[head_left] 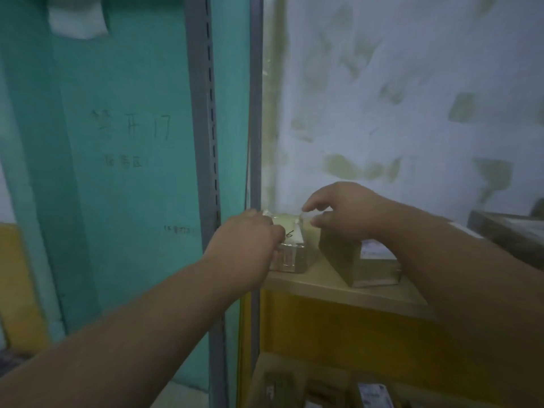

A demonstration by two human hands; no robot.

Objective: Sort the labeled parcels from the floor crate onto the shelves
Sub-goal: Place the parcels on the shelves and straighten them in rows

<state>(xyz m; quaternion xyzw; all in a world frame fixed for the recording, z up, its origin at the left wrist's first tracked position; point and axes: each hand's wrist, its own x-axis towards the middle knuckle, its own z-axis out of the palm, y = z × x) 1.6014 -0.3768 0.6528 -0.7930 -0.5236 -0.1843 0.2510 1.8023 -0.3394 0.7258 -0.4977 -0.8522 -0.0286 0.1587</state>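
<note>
In the head view, both arms are reaching up from the bottom of the frame toward a tan shelf board [338, 285] just right of centre. The left hand [245, 245] is sitting at the middle of the frame, its fingers curling over the near left side of a small taped parcel [290, 248] with a white label on top bearing a handwritten mark; it looks to be gripping that parcel, though the fingertips are hiding behind the knuckles. The parcel is resting on the shelf board at its far left end, right beside the grey slotted upright [210, 142] that is running down the centre of the frame.

The right hand [347, 212] is hovering just right of that parcel, fingers loosely bent and spread, with the fingertips [307, 207] near the label's far right corner; whether they are touching it I cannot tell. The palm is lying over a second brown parcel [362, 265], which is sitting on the same board just right of the first, apart from it, with a printed label on top.

At the right edge another box [506, 234] is showing in part. Along the bottom, on a lower level, more labelled parcels [374, 394] are lying blurred. A teal panel [126, 172] with faint handwriting is filling the left half, and a white patchy wall [412, 98] the upper right.
</note>
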